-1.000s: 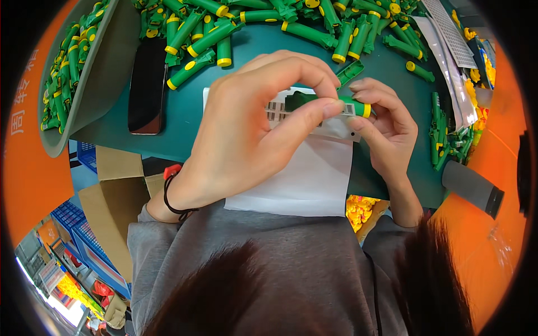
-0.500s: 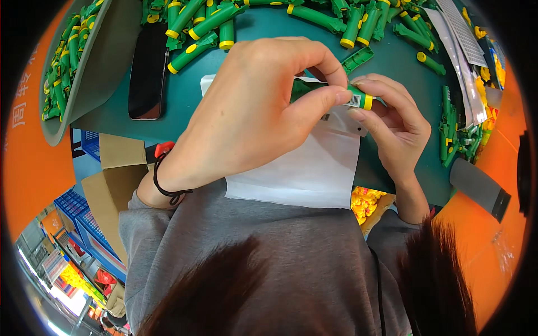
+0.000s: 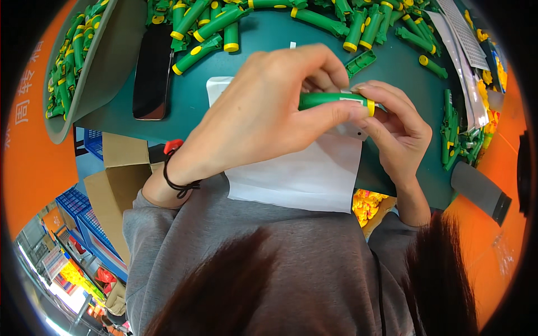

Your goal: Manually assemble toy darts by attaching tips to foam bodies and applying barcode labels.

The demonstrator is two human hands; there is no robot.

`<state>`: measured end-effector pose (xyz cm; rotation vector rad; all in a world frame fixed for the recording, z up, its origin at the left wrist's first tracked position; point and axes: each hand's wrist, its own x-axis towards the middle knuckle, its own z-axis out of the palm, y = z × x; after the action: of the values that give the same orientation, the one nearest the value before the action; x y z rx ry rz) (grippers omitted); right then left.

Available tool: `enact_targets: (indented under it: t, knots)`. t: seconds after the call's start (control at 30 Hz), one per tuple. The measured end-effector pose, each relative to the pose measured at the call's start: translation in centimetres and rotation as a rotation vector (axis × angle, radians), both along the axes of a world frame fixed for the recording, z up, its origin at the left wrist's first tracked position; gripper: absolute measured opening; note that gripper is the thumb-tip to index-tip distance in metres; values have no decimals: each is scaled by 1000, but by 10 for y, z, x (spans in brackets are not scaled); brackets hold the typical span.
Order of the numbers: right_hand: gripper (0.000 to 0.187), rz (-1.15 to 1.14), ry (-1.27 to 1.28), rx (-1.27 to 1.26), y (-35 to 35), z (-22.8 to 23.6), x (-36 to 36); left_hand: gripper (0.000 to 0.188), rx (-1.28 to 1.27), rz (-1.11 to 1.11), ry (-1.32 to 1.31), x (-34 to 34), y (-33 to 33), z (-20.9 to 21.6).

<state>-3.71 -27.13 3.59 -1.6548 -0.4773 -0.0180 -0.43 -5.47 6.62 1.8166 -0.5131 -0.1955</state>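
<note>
A green plastic tube with a yellow end (image 3: 325, 100) is held level between my two hands, over the far part of a white sheet (image 3: 297, 173). My left hand (image 3: 274, 109) grips it from the left, with the thumb lying along its near side. At the yellow end, the fingers and thumb of my right hand (image 3: 400, 120) pinch it. A white label (image 3: 352, 101) lies on the tube near that end, partly covered by my left thumb. Just beyond my hands, a green open half-shell piece (image 3: 360, 63) rests on the dark green tabletop (image 3: 269, 33).
Several green and yellow tubes (image 3: 224, 25) lie along the far side. A grey bin (image 3: 106, 67) of similar parts stands left, beside a black phone (image 3: 152, 73). More green pieces (image 3: 448, 129) and printed sheets (image 3: 457, 67) are at right. A cardboard box (image 3: 120, 185) sits lower left.
More of the green tube shows between my hands. My left thumb has slid lower along its near side, and the label appears turned farther up.
</note>
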Motion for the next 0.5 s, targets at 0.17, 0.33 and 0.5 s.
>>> enact_targets:
  t: [0.17,0.33,0.5]
  knots:
    - [33,-46,-1,81,7,-2,1,21,100,-178,325,5,3,6]
    - [15,-39,174,-361,-19,15,-27,25,-78,369,-205,18,84,21]
    - [27,349,1046,-193,-2,15,-51,35,535,1117,-670,42,200,56]
